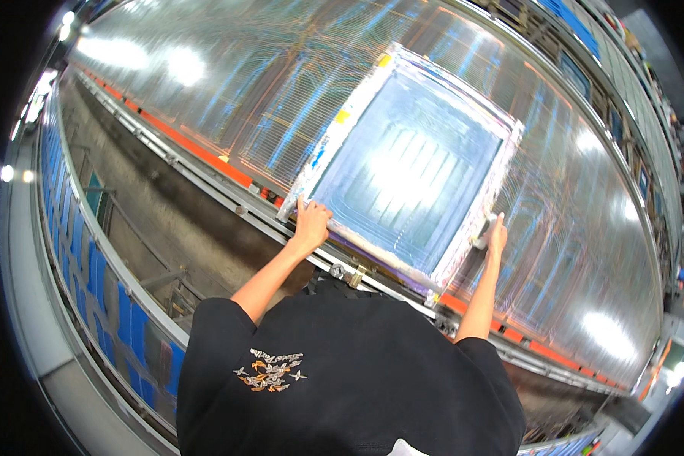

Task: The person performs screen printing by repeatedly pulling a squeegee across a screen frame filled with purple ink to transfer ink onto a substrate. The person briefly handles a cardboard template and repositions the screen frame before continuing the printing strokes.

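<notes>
The left hand (311, 226) has its fingers closed on the frame (486, 186) near its lower-left corner; beside the frame's right edge, the right hand's (497, 237) grip, perhaps on a pale lump (482, 232), I cannot tell.

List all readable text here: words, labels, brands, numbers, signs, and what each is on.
Black shirt: pale stylised lettering above an orange-and-white print; wording not copied out.
Frame: blue and dark marks on its left edge, too small to tell if they're letters.
Nothing else readable; background blurred.
</notes>
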